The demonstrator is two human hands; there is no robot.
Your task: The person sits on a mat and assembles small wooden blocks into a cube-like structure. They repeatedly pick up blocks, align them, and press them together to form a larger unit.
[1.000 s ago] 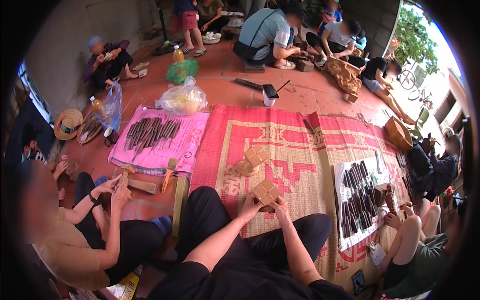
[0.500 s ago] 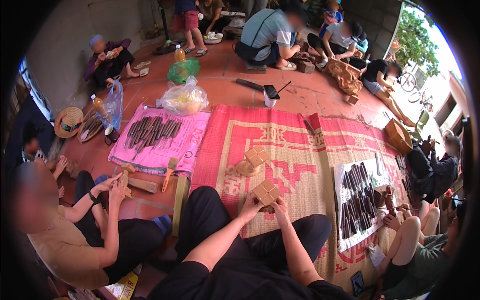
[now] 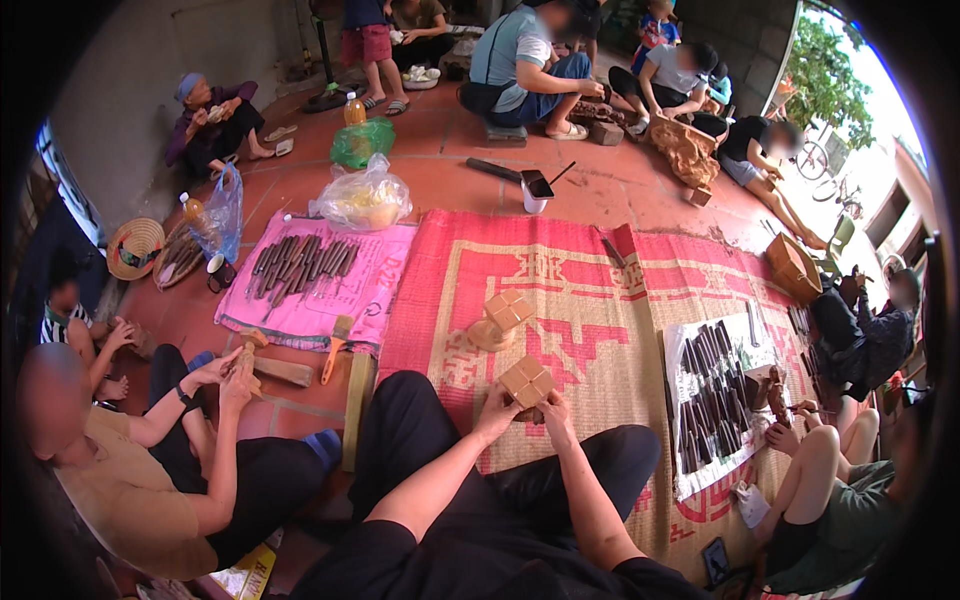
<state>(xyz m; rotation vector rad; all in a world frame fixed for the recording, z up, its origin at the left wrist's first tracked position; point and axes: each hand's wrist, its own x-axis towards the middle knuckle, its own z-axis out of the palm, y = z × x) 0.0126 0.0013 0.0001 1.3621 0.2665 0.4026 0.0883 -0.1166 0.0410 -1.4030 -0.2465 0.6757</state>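
Above my lap, I hold a carved wooden piece with a square, cross-grooved top. My left hand grips its left side, and the fingers of my right hand close on its right side. Below the square top is a darker part, mostly hidden by my hands. Just beyond, on the red and straw-coloured woven mat, stands a similar wooden piece. It has a grooved square block on one end and a paler rounded base. Neither hand touches that second piece.
To the left, a pink cloth bears several carving tools, with a flat brush and a mallet nearby. More tools lie on a white sheet at right. People sit close on both sides. A white cup stands beyond the mat.
My hands keep the same hold on the wooden piece, which has shifted only slightly. At the back, the person in the light blue shirt has shifted posture.
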